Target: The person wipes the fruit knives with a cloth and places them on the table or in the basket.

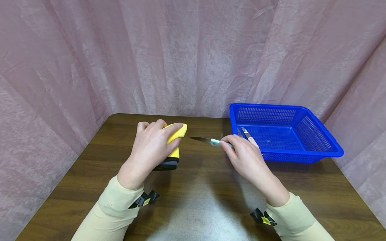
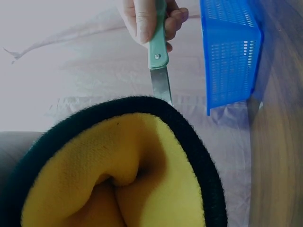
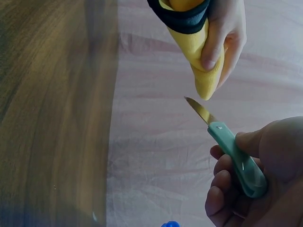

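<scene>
My left hand (image 1: pixel 152 144) grips a folded yellow cloth (image 1: pixel 174 136) with a dark edge, held above the table left of centre. In the left wrist view the yellow cloth (image 2: pixel 175 179) hangs in folds and covers part of a blade. The right hand (image 1: pixel 245 157) holds a small knife (image 1: pixel 215 142) by its mint-green handle, with the blade pointing left at the cloth. A small gap parts the blade tip from the cloth in the right wrist view, where thumb and curled fingers wrap the knife's handle (image 3: pixel 236 158).
At the right back of the wooden table (image 1: pixel 193 194) stands a blue plastic basket (image 1: pixel 301 154). A knife with a pale handle (image 1: pixel 250 138) leans inside its left end, beside another blade partly hidden. Pink curtains (image 1: pixel 181 60) hang behind and at both sides.
</scene>
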The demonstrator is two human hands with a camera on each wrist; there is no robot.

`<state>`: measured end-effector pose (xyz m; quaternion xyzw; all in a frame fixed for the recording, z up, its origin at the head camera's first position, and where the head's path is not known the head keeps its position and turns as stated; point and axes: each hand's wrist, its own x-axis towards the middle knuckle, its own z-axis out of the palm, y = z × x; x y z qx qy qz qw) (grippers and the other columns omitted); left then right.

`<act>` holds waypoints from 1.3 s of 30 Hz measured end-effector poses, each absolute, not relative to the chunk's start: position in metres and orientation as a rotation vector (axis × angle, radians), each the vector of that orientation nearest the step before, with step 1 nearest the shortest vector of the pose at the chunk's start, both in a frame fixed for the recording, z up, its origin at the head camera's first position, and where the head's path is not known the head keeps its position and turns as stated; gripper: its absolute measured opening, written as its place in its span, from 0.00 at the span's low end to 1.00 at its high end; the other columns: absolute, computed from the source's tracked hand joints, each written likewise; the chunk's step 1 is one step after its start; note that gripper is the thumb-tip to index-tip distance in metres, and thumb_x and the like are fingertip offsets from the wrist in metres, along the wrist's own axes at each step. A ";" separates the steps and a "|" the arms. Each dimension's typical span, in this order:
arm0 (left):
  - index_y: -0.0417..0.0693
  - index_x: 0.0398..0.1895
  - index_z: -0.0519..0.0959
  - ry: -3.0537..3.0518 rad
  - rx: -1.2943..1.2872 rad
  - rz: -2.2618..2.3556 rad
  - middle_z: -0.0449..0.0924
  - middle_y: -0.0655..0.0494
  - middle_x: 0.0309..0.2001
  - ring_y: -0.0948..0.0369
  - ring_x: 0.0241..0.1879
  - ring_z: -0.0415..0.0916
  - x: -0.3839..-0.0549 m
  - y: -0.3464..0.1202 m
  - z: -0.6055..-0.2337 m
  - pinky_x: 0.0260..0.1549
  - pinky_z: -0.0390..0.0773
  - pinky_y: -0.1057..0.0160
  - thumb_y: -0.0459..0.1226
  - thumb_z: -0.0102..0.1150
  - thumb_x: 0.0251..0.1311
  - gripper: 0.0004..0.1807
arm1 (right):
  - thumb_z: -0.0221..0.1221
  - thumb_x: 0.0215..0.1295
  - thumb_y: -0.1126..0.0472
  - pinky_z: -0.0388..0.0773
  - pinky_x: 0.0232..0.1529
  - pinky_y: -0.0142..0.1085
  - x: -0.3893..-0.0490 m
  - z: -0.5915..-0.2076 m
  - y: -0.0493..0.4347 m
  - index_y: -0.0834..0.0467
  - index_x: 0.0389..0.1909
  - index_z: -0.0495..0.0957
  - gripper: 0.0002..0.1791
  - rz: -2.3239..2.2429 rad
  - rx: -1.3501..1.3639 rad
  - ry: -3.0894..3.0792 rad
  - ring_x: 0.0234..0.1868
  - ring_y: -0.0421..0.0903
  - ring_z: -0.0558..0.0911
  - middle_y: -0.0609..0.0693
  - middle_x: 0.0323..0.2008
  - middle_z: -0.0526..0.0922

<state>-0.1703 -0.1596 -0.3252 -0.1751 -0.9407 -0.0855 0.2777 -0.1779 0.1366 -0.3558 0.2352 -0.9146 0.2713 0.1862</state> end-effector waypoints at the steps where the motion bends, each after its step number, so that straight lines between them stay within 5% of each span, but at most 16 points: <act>1: 0.63 0.64 0.89 -2.523 -0.471 -0.229 0.82 0.51 0.37 0.51 0.37 0.82 -0.170 -0.160 -0.325 0.52 0.70 0.40 0.47 0.76 0.66 0.22 | 0.61 0.84 0.55 0.74 0.52 0.52 -0.178 -0.356 0.137 0.52 0.49 0.88 0.08 0.770 0.657 -2.581 0.37 0.46 0.81 0.44 0.36 0.86; 6: 0.63 0.63 0.89 -2.514 -0.473 -0.222 0.82 0.51 0.36 0.52 0.37 0.82 -0.170 -0.159 -0.326 0.52 0.70 0.40 0.47 0.76 0.66 0.22 | 0.60 0.85 0.57 0.70 0.64 0.58 -0.178 -0.355 0.136 0.50 0.53 0.86 0.08 0.780 0.657 -2.585 0.34 0.47 0.79 0.43 0.33 0.83; 11: 0.63 0.63 0.89 -2.509 -0.476 -0.223 0.82 0.51 0.36 0.52 0.37 0.82 -0.169 -0.158 -0.326 0.52 0.70 0.40 0.46 0.77 0.66 0.22 | 0.59 0.85 0.56 0.71 0.63 0.59 -0.178 -0.356 0.137 0.50 0.54 0.85 0.08 0.792 0.664 -2.596 0.32 0.47 0.77 0.42 0.30 0.80; 18: 0.63 0.63 0.90 -2.487 -0.508 -0.234 0.82 0.51 0.37 0.50 0.35 0.81 -0.167 -0.152 -0.326 0.51 0.69 0.41 0.45 0.77 0.65 0.22 | 0.71 0.76 0.54 0.75 0.44 0.51 -0.176 -0.357 0.138 0.50 0.57 0.82 0.14 0.817 0.660 -2.621 0.32 0.46 0.80 0.44 0.35 0.85; 24: 0.63 0.63 0.89 -2.451 -0.540 -0.225 0.83 0.50 0.39 0.50 0.35 0.81 -0.165 -0.147 -0.328 0.51 0.70 0.41 0.45 0.78 0.64 0.23 | 0.69 0.77 0.58 0.74 0.46 0.53 -0.177 -0.358 0.138 0.51 0.55 0.83 0.10 0.784 0.666 -2.608 0.27 0.45 0.76 0.43 0.28 0.79; 39: 0.64 0.63 0.89 -2.385 -0.658 -0.165 0.81 0.53 0.36 0.53 0.30 0.79 -0.156 -0.126 -0.334 0.52 0.72 0.40 0.43 0.77 0.64 0.23 | 0.70 0.77 0.54 0.72 0.29 0.45 -0.176 -0.358 0.135 0.48 0.51 0.86 0.07 0.772 0.674 -2.645 0.28 0.44 0.75 0.39 0.27 0.78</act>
